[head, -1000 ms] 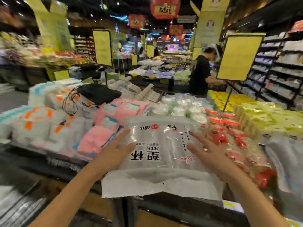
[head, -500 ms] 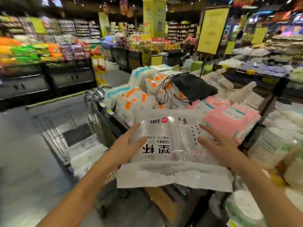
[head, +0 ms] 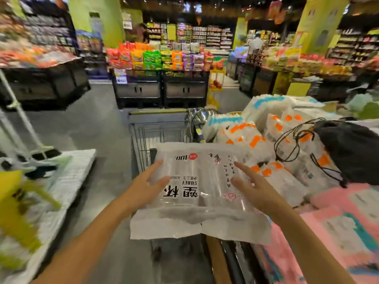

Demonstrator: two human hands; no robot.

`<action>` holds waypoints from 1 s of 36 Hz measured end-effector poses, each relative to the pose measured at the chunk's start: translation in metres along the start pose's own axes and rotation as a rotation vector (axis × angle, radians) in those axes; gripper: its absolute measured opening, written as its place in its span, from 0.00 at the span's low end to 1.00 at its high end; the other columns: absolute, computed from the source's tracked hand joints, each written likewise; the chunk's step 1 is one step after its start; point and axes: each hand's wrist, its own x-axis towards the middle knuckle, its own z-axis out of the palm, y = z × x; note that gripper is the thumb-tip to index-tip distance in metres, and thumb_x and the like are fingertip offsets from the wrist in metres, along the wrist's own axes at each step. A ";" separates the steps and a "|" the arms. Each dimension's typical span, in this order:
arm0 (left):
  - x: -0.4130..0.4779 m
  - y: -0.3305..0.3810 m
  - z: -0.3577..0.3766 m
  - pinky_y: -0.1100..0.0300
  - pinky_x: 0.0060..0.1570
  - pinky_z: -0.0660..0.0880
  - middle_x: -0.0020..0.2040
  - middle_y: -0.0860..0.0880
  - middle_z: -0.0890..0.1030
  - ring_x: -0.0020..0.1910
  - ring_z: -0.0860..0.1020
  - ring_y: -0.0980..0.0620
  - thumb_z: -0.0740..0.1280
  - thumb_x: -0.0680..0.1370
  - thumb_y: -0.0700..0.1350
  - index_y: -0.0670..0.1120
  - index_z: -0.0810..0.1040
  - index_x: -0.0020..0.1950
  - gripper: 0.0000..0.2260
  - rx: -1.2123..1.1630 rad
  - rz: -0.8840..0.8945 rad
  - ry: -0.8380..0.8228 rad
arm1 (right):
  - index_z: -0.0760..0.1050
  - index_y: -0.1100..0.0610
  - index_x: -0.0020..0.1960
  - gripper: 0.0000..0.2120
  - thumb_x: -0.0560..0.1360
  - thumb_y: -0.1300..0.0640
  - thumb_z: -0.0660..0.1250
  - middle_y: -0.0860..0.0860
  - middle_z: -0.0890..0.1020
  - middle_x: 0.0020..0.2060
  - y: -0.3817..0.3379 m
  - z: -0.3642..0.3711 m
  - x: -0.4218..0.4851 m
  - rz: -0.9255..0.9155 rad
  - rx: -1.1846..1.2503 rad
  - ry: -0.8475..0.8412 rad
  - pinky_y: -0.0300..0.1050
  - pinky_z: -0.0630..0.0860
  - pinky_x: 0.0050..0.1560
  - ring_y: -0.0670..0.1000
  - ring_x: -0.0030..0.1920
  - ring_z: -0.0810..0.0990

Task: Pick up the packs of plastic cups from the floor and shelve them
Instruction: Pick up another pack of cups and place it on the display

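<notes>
Supermarket aisle: left hand [head: 146, 186] and right hand [head: 257, 190], fingers spread flat, carry a pack of plastic cups [head: 202, 177]. Mid-shelving, apparently; next comes a level set-down on the display [head: 248, 138].

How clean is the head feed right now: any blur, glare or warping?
Head view: the centre is sharp, with the print on the clear plastic pack of cups legible; the edges smear with motion blur, worst on the yellow-green goods lower left and the pink packs lower right; wide-angle warping tilts the far yellow-green pillar; no strong glare.
</notes>
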 end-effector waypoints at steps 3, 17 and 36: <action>0.014 -0.014 -0.018 0.54 0.65 0.68 0.77 0.59 0.59 0.75 0.60 0.51 0.65 0.78 0.58 0.65 0.58 0.76 0.28 -0.006 -0.047 0.048 | 0.64 0.37 0.74 0.25 0.78 0.42 0.65 0.45 0.66 0.75 -0.005 0.023 0.038 -0.027 0.011 -0.074 0.46 0.63 0.68 0.46 0.72 0.65; 0.160 -0.132 -0.109 0.53 0.70 0.65 0.74 0.62 0.64 0.73 0.64 0.54 0.65 0.77 0.61 0.71 0.57 0.74 0.28 0.027 -0.189 0.092 | 0.61 0.36 0.76 0.27 0.79 0.44 0.64 0.43 0.68 0.74 -0.024 0.157 0.221 0.063 -0.087 -0.237 0.46 0.65 0.67 0.49 0.73 0.67; 0.315 -0.260 -0.060 0.54 0.73 0.60 0.77 0.58 0.61 0.75 0.60 0.54 0.67 0.79 0.49 0.62 0.56 0.77 0.31 -0.022 -0.390 -0.028 | 0.56 0.39 0.78 0.29 0.81 0.51 0.64 0.47 0.64 0.76 0.084 0.258 0.359 0.311 -0.068 -0.343 0.46 0.71 0.64 0.51 0.70 0.71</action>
